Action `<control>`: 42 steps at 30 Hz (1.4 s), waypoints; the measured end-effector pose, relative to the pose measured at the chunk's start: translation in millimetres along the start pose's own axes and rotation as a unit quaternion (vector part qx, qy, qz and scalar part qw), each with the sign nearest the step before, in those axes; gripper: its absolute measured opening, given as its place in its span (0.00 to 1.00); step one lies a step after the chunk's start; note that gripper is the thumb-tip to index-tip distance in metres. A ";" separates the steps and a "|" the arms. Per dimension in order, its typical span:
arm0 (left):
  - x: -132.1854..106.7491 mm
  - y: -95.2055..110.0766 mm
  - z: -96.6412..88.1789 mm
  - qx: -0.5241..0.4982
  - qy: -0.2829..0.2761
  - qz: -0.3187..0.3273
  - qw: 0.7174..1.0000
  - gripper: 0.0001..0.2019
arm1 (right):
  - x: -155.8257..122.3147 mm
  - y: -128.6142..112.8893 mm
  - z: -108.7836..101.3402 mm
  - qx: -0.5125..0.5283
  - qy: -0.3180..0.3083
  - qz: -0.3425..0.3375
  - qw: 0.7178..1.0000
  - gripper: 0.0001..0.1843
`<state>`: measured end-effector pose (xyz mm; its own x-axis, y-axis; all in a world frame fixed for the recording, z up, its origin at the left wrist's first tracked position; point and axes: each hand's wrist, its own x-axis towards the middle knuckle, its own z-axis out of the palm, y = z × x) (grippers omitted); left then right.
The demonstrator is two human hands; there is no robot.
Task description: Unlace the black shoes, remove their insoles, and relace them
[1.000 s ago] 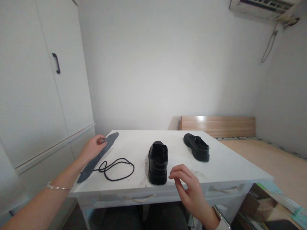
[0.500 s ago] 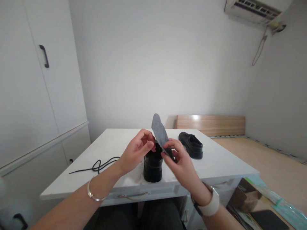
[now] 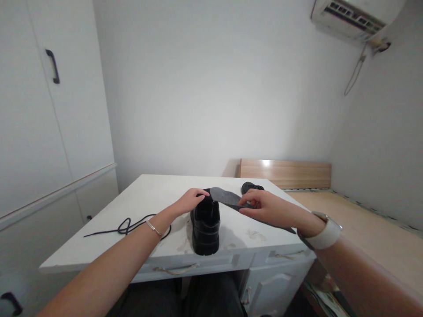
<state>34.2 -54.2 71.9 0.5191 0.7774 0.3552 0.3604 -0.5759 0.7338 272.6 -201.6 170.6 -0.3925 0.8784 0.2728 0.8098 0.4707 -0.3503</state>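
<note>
On white table (image 3: 145, 198), black shoe (image 3: 205, 222)

The grey insole (image 3: 228, 198), held upright half a second ago, has been tipped flat by the right hand (image 3: 264, 207) toward the black shoe (image 3: 205, 220), whose top is now touched by the left hand (image 3: 190, 200).

Surface: white table (image 3: 148, 193), drawers along the near edge.
Centre, near edge: black shoe (image 3: 205, 224), heel toward the viewer.
Left: black shoelace (image 3: 127, 226), loosely coiled.
Far right: second black shoe (image 3: 249, 187), partly hidden.
</note>
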 end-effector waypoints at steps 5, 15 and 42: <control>-16.6 15.1 2.5 -0.050 -0.002 -0.064 0.997 0.15 | 3.6 -17.5 -20.4 -0.045 -0.138 -0.030 0.989 0.09; -79.9 54.1 30.0 -0.238 0.019 -0.108 0.965 0.31 | 8.9 -45.3 -4.1 -0.198 -0.249 -0.047 0.947 0.10; -102.8 65.2 54.3 -0.434 0.099 -0.114 0.888 0.38 | 30.5 -26.4 72.9 -0.232 -0.190 -0.144 0.943 0.09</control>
<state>46.4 -185.4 51.8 0.3327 0.9273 0.1714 -0.3393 -0.0519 0.9393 207.5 -181.1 122.8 -0.6825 0.7270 -0.0754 0.7143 0.6852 0.1423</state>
